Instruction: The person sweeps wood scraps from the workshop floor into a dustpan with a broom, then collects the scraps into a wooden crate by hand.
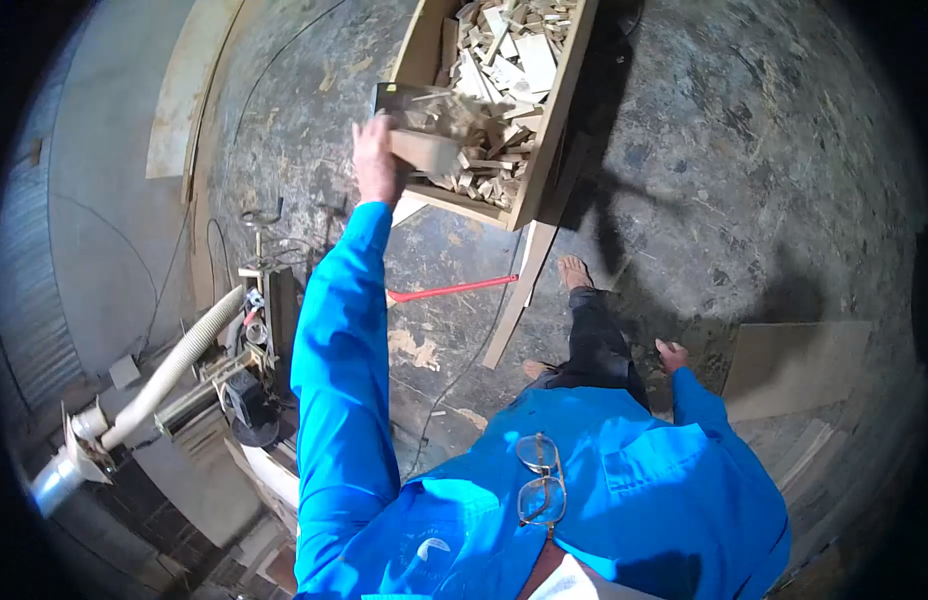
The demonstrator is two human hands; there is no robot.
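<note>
My left hand (377,165) reaches out and grips a small box (424,150) by its near side. The box has a dark edge with a yellow mark, a tan side, and is smeared by motion. It is tilted over a large wooden crate (550,135), with wood pieces blurred at its mouth. Inside the crate lies a heap of wood offcuts (504,65). Low beside my body hangs my right hand (672,355), its fingers curled in and nothing visible in them.
A red strip (454,290) and a long wooden board (519,290) lie on the dark floor below the crate. To the left stands a machine (249,390) with a pale ribbed hose (179,355). Flat sheets (794,365) lie at right. A cable (449,385) crosses the floor.
</note>
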